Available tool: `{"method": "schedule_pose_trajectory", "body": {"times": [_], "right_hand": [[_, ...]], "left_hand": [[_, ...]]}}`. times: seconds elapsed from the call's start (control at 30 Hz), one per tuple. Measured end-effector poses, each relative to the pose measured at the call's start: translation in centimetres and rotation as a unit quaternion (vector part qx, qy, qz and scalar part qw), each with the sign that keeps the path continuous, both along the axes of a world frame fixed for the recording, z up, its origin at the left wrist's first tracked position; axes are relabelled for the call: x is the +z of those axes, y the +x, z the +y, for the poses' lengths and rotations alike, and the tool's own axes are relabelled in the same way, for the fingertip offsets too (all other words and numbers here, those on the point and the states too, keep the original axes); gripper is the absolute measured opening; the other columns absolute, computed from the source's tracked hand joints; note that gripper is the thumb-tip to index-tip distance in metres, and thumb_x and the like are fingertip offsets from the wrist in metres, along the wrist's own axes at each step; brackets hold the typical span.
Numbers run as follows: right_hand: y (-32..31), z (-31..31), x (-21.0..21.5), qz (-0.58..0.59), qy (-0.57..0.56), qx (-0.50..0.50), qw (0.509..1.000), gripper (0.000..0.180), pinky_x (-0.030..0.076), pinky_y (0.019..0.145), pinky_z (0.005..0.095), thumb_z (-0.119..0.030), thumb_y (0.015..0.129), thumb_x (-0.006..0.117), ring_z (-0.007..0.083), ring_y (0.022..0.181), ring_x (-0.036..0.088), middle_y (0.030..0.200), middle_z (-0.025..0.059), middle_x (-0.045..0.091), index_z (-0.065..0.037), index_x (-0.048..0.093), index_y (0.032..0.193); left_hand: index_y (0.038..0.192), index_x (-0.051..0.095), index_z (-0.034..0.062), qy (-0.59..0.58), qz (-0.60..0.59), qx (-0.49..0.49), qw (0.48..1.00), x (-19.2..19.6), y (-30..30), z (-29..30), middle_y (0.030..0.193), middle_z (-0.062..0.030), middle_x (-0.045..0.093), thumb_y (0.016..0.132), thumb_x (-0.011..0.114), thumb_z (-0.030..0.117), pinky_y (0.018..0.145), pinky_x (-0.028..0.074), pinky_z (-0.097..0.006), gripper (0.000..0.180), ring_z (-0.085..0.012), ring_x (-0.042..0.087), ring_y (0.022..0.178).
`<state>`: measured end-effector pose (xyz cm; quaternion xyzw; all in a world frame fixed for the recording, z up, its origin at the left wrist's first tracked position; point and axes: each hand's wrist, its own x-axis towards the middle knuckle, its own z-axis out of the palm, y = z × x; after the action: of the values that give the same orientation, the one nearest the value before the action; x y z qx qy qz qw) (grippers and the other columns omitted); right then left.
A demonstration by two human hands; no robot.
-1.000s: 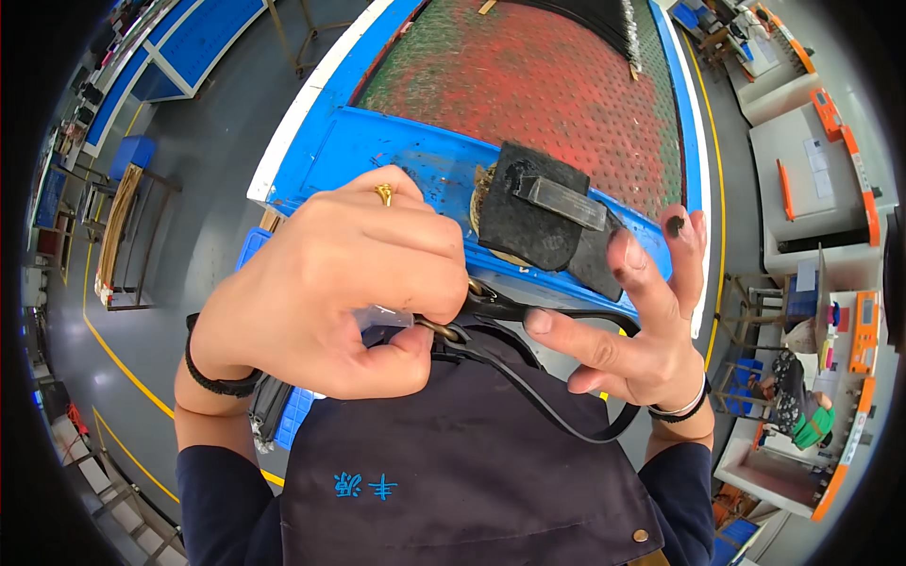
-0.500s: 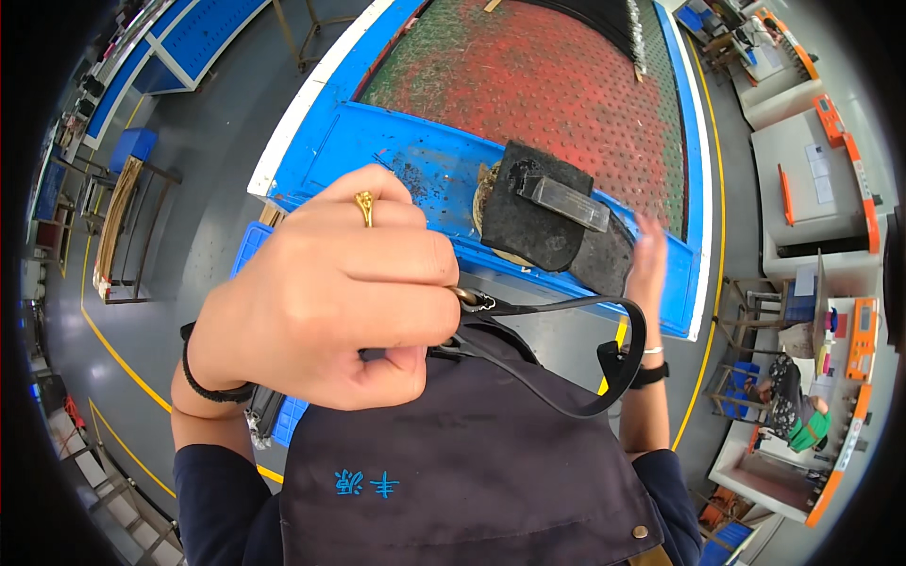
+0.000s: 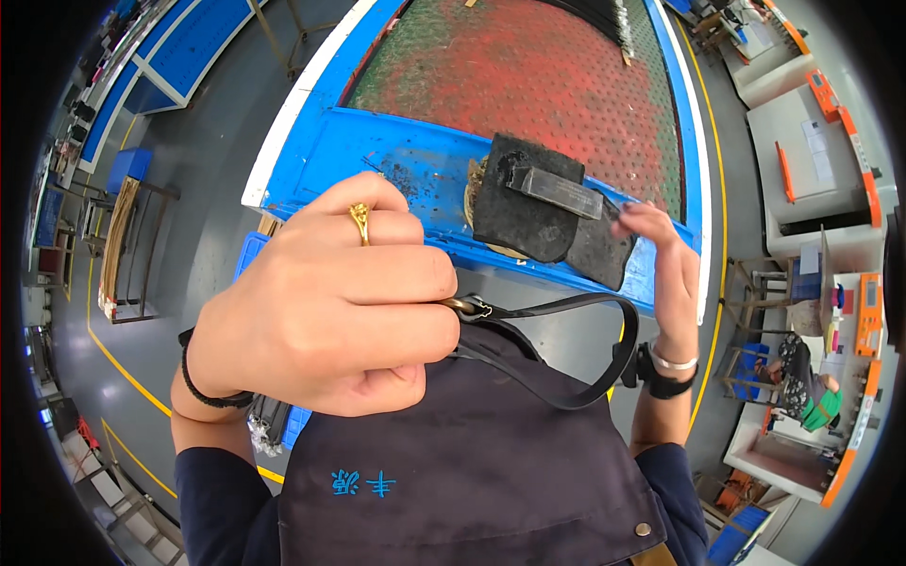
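My left hand (image 3: 326, 302), a gold ring on one finger, is closed in a fist on a thin black strap (image 3: 585, 302). A small brass-coloured ring (image 3: 462, 305) on the strap shows beside the knuckles; the part inside the fist is hidden. From there the strap loops out to the right and back, above the dark apron. My right hand (image 3: 672, 274) is raised at the bench's right corner, fingers loosely bent and apart, with no object seen in them. Its fingertips are close to the end of a metal block (image 3: 562, 191), which lies on black pads (image 3: 528, 226); contact cannot be made out.
The blue bench (image 3: 354, 141) has a worn red and green mat (image 3: 510, 85) with black strips (image 3: 590, 14) at its far end. A blue crate (image 3: 251, 247) is below its left side. White machines with orange edges (image 3: 793, 156) stand at the right, where another person (image 3: 807, 387) is.
My right hand has moved up and away from the strap's loop, toward the metal block's end, its fingers bending. My left hand keeps its hold on the strap, nearly unmoved.
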<state>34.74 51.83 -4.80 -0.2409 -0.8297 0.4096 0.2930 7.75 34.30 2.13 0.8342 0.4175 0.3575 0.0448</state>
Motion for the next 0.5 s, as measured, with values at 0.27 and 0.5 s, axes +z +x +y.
{"method": "schedule_pose_trajectory", "body": {"times": [0.27,0.5], "right_hand": [[-3.6,-4.4,5.6,-0.015,0.105,0.253,0.962,0.056,0.024,0.1,0.0533,-0.053,0.091,0.036,0.0271,0.097,0.052,0.089,0.0038,0.054,-0.011,0.067,0.109],[-4.1,-4.5,5.5,-0.029,0.145,0.27,0.951,0.059,0.027,0.098,0.0532,-0.058,0.088,0.036,0.0254,0.092,0.052,0.086,0.0025,0.051,-0.013,0.067,0.11]], "left_hand": [[0.056,0.053,0.0071,-0.002,-0.012,-0.008,1.0,0.3,0.4,0.1,0.067,-0.0038,0.055,0.04,0.054,0.004,0.06,0.041,-0.035,0.017,-0.0204,0.044,0.052],[0.056,0.053,0.0073,-0.003,-0.007,-0.006,1.0,0.3,0.1,-0.2,0.067,-0.0035,0.056,0.041,0.055,0.005,0.062,0.042,-0.036,0.015,-0.0203,0.044,0.053]]}}
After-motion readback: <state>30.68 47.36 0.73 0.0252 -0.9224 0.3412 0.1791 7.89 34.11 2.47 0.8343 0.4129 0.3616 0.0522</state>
